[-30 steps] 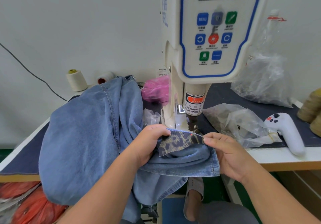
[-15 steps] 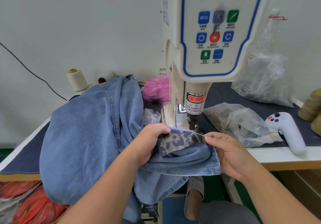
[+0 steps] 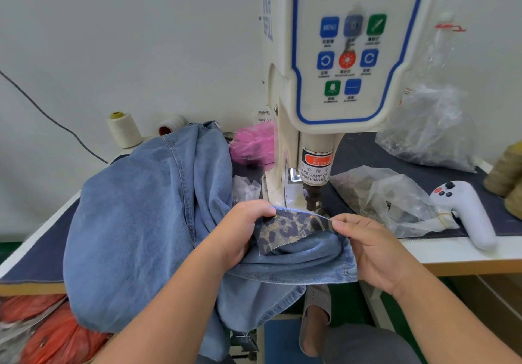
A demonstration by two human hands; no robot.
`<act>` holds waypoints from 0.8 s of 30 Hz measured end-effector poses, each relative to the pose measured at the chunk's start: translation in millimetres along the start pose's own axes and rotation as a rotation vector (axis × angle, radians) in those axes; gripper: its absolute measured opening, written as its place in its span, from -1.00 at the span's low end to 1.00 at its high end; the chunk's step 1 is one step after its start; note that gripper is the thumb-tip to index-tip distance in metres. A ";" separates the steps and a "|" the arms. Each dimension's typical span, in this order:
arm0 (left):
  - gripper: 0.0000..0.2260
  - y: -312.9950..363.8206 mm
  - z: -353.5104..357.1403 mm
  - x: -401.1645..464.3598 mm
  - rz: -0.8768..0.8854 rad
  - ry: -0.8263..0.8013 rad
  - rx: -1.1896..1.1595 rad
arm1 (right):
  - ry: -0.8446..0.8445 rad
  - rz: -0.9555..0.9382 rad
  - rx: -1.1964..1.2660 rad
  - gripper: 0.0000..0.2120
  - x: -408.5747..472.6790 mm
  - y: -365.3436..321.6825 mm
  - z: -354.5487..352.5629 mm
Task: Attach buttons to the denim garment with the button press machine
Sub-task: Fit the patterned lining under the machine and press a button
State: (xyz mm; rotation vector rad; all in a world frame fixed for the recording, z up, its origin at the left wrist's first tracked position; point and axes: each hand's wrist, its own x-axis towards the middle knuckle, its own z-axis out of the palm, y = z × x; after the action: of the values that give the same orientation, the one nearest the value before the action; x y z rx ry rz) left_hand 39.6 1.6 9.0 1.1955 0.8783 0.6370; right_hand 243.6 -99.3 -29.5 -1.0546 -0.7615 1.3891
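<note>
I see the denim garment (image 3: 135, 222) piled on the left part of the desk (image 3: 452, 253), w/ one edge pulled to the front of the button press machine (image 3: 324, 81). My left hand (image 3: 240, 233) grips that edge: fingers curled over the top of the fold, clamped on the cloth. My right hand (image 3: 372, 247) pinches the same edge from the right, thumb and forefinger closed on it. Between both grips the leopard-print lining (image 3: 285, 230) faces up, stretched flat. A small red light dot sits on the lining, just below the press head (image 3: 312, 197). A metal button (image 3: 274, 216) shows at the left fingertips. Clear plastic bags (image 3: 395, 199) lie right of the machine; a white handheld controller (image 3: 466, 211) lies beside them. Thread cone (image 3: 124, 129) stands at the rear left.
</note>
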 end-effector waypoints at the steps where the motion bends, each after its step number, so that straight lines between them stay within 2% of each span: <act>1: -0.95 -0.1 -0.1 0.0 0.000 -0.002 0.000 | 0.001 0.002 -0.006 -0.88 0.2 0.1 -0.4; 13: -0.94 1.6 2.0 -1.2 -0.006 0.015 0.015 | -0.009 0.005 0.016 -0.90 -0.3 -0.1 -0.5; 16: -0.84 0.0 0.8 0.9 -0.012 0.029 0.027 | -0.002 0.004 0.017 -0.90 -0.7 0.1 0.1; 20: -0.93 0.1 2.2 0.3 -0.005 0.038 0.022 | 0.008 0.012 0.006 -0.90 -1.2 -0.8 1.7; 24: -0.92 1.2 3.4 -1.0 -0.006 0.029 0.007 | 0.017 0.015 0.052 -0.91 -1.5 -1.2 4.0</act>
State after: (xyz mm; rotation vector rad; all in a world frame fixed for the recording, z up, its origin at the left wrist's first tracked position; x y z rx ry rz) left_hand 42.0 -0.6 10.8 1.1923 0.9087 0.6484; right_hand 240.3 -100.1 -26.6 -1.0322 -0.7030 1.4037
